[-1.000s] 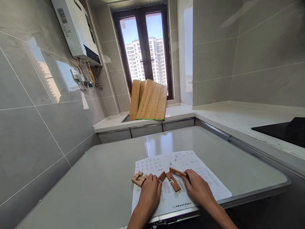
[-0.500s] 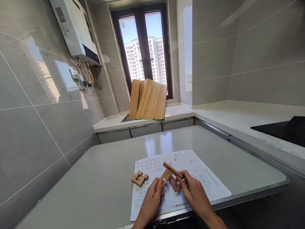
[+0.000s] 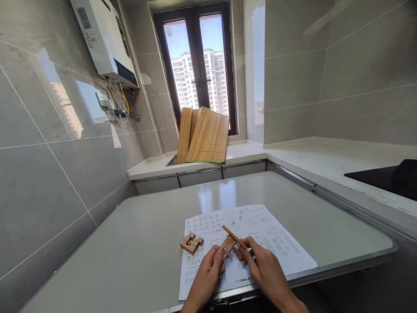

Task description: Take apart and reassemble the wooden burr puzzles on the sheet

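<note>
— What's at your left?
— A wooden block cluster (image 3: 191,244), grouped at the edge of your printed sheet (image 3: 190,284), out of either hand.
— And your grips?
— Your left hand (image 3: 206,269) narrowly pinches 1 notched piece (image 3: 229,244); 1 slim bar (image 3: 232,234) crosses its far end, pinched in your right hand (image 3: 269,267).
— How far along?
— Those 2 seem to meet, but I can't tell if they lock. 1 darker piece (image 3: 239,254), near your right fingers, looks unjoined.

Smooth wooden pieces (image 3: 229,243) in my fingers (image 3: 217,257) show a soft sheen above matt, printed paper (image 3: 208,234); the bench (image 3: 146,243) is glossy, its edge metallic.
</note>
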A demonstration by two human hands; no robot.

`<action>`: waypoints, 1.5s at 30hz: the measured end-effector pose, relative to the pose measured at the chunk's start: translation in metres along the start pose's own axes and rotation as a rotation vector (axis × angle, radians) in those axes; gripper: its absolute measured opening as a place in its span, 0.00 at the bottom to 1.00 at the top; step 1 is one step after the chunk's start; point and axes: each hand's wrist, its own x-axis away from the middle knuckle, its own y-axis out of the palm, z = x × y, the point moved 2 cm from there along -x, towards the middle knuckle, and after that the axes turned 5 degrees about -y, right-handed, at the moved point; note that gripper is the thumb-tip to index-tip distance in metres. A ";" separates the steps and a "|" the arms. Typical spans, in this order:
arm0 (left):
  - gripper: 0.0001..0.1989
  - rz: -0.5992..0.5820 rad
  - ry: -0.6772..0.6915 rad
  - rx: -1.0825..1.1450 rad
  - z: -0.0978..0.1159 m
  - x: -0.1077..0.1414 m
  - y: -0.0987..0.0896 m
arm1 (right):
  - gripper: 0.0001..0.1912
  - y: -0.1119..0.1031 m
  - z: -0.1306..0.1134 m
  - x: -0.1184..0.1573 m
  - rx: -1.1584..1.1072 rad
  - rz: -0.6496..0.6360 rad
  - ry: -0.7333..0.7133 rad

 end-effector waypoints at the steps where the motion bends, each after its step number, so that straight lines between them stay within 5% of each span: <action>1: 0.30 0.006 0.005 -0.009 0.000 0.000 0.000 | 0.16 0.000 0.000 0.000 0.000 -0.006 0.000; 12: 0.29 0.036 0.010 -0.056 0.000 0.005 -0.004 | 0.16 -0.010 -0.005 -0.001 -0.091 -0.102 -0.017; 24: 0.30 0.069 -0.001 0.031 0.002 0.006 0.008 | 0.17 -0.003 -0.014 0.007 -0.119 -0.046 -0.030; 33: 0.26 -0.057 -0.014 0.048 -0.004 0.010 0.003 | 0.13 -0.009 -0.010 0.012 -0.116 -0.142 -0.094; 45: 0.26 -0.002 0.027 0.055 0.002 0.015 0.014 | 0.13 -0.011 -0.011 0.011 -0.130 -0.142 -0.085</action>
